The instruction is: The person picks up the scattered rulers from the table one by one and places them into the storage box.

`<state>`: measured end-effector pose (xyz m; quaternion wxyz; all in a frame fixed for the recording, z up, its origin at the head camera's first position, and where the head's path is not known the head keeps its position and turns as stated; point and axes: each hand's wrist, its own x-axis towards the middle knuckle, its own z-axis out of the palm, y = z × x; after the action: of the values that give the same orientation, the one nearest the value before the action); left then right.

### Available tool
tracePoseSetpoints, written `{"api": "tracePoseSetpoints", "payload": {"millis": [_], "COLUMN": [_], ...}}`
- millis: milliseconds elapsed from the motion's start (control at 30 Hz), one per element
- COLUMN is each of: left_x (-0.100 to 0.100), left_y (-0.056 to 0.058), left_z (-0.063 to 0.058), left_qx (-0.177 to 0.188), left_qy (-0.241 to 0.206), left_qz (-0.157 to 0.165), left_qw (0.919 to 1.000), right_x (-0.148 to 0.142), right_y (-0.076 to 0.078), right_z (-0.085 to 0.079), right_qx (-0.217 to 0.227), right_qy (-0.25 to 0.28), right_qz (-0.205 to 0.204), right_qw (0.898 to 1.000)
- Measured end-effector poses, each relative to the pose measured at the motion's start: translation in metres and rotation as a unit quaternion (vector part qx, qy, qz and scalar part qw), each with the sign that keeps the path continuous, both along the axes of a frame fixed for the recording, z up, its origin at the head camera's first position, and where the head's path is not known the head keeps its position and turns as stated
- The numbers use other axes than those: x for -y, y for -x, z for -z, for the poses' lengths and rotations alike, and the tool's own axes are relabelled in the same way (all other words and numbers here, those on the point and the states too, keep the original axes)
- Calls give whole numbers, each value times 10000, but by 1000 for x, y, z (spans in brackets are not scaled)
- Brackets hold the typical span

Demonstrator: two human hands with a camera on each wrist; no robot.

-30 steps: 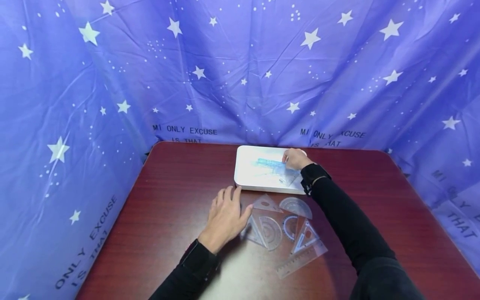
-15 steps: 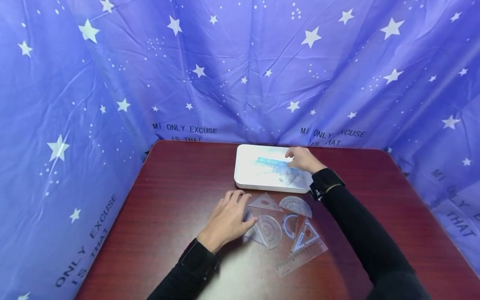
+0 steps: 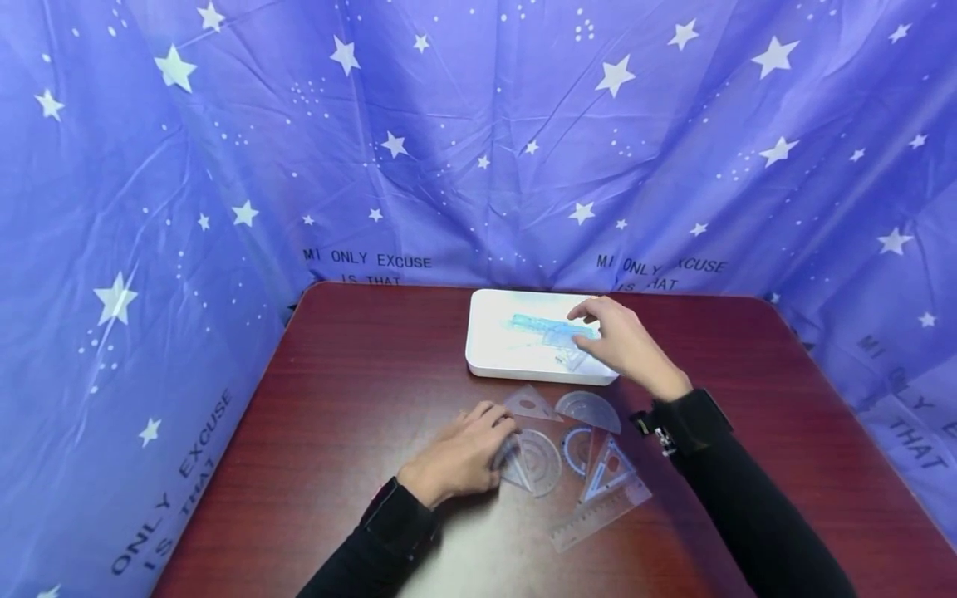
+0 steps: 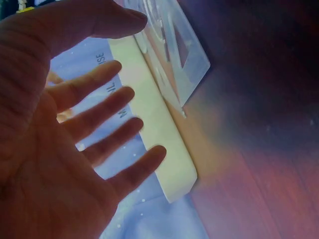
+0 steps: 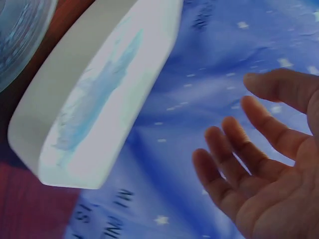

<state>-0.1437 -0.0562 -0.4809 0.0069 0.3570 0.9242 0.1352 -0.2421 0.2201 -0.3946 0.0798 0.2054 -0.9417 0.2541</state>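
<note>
My left hand (image 3: 463,453) is low over the table at the left of the clear drawing tools, fingertips right by a clear set square (image 3: 516,472) and a protractor (image 3: 544,462). In the left wrist view its fingers (image 4: 114,127) are spread with nothing between them, near a set square (image 4: 199,69). My right hand (image 3: 628,342) hovers over the right end of a white box (image 3: 497,357), fingers apart and holding nothing. On the box lie a bluish ruler (image 3: 529,322) and other clear pieces, partly under the right hand in the head view.
Right of the left hand are another set square (image 3: 529,405), a protractor (image 3: 589,411), a blue-marked protractor (image 3: 574,453), a blue-marked set square (image 3: 609,469) and a clear ruler (image 3: 598,522). A starry blue curtain (image 3: 486,191) hangs behind the dark red table (image 3: 336,399).
My right hand has opened, let go of the clear piece on the box and drawn back to the right. The left hand has moved nearer to me and rightward to the left set square.
</note>
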Motion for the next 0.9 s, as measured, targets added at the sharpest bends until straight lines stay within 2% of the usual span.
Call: {"api": "tracePoseSetpoints", "payload": {"millis": [100, 200, 400, 500, 667, 767, 900], "left_x": [-3, -5, -6, -3, -1, 0, 1], "left_y": [-1, -1, -1, -1, -2, -3, -3], "left_z": [2, 3, 8, 10, 11, 11, 12], "left_qx": [5, -29, -59, 4, -164, -298, -226], "left_qy": [79, 169, 267, 253, 208, 253, 335], "left_qz": [110, 136, 100, 47, -15, -58, -155], "left_qw": [9999, 9998, 9996, 9997, 9996, 9992, 9991], "right_x": [1, 2, 2, 2, 3, 5, 6], "right_y": [-25, -48, -83, -94, -108, -114, -120], "right_z": [-8, -13, -16, -11, 0, 7, 15], "right_qx": [-117, -18, 235, 339, 491, 519, 640], "right_qy": [-67, -104, -58, -29, 160, 268, 399], "right_qz": [-58, -97, -15, 39, 14, -6, 75], "right_qw": [9999, 9999, 9997, 9994, 9987, 9983, 9971]}}
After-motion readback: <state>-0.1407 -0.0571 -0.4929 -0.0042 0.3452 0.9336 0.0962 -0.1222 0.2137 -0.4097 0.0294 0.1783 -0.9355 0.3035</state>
